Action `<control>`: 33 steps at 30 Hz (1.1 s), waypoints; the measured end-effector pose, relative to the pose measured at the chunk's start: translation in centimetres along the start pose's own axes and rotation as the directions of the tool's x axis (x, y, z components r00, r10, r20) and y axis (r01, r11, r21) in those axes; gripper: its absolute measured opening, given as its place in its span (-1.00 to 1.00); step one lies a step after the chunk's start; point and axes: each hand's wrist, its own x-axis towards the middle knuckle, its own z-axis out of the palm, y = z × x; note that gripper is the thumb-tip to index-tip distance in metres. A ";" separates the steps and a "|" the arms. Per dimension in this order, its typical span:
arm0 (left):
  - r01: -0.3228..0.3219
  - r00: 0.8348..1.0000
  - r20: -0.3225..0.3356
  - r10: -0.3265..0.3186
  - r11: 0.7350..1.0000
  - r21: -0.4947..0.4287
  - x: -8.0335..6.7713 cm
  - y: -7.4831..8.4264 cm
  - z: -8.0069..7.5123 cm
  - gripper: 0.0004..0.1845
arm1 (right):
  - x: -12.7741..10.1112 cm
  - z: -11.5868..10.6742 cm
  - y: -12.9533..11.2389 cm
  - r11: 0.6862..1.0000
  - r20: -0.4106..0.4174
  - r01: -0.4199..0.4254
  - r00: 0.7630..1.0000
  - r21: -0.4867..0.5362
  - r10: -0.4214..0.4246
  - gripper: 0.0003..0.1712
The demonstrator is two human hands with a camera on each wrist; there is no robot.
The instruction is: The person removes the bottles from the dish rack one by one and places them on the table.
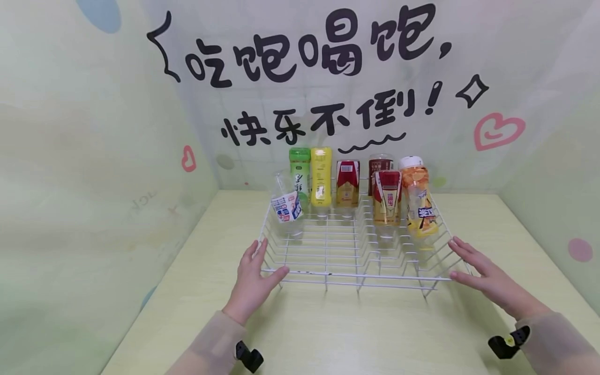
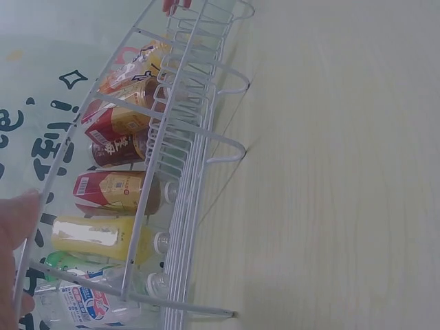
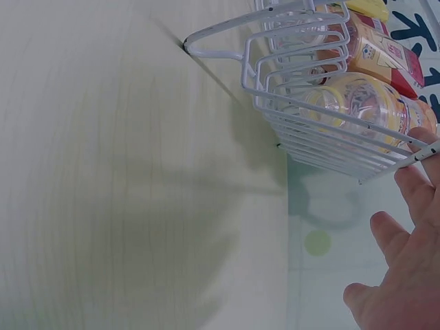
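A white wire rack (image 1: 328,274) stands on the table, raised on short wire feet. My left hand (image 1: 257,281) is at its front left corner, thumb over the front rim and fingers along the left side. Touching the front right corner with spread, fairly straight fingers is my right hand (image 1: 492,284). Inside the rack are a clear bottle with a blue-and-white label (image 1: 287,207), a green bottle (image 1: 300,169), a yellow bottle (image 1: 321,177), two red-and-gold containers (image 1: 348,182) (image 1: 387,198), a brown container (image 1: 378,165) and an orange-labelled bottle (image 1: 419,200).
The pale wooden tabletop (image 1: 337,333) extends in front of the rack and to both sides. Behind it rises a printed backdrop (image 1: 319,104) with large dark lettering, and pale walls close in the left and right.
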 end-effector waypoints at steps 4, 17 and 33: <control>-0.024 1.000 0.011 0.024 1.000 -0.005 0.0 -0.1 0.0 0.01 | 0.0 -0.2 -0.2 1.000 0.013 -0.008 1.000 -0.023 0.009 -0.19; -0.045 0.991 0.123 0.050 0.998 -0.045 0.0 -0.1 -1.2 -0.03 | 0.3 -0.9 -1.1 0.997 0.047 0.001 0.999 -0.079 0.003 -0.26; -0.021 0.974 0.226 0.033 0.998 -0.056 1.5 0.5 -4.1 -0.01 | 3.4 -2.7 -4.1 0.958 0.000 -0.144 0.989 -0.249 0.148 -0.25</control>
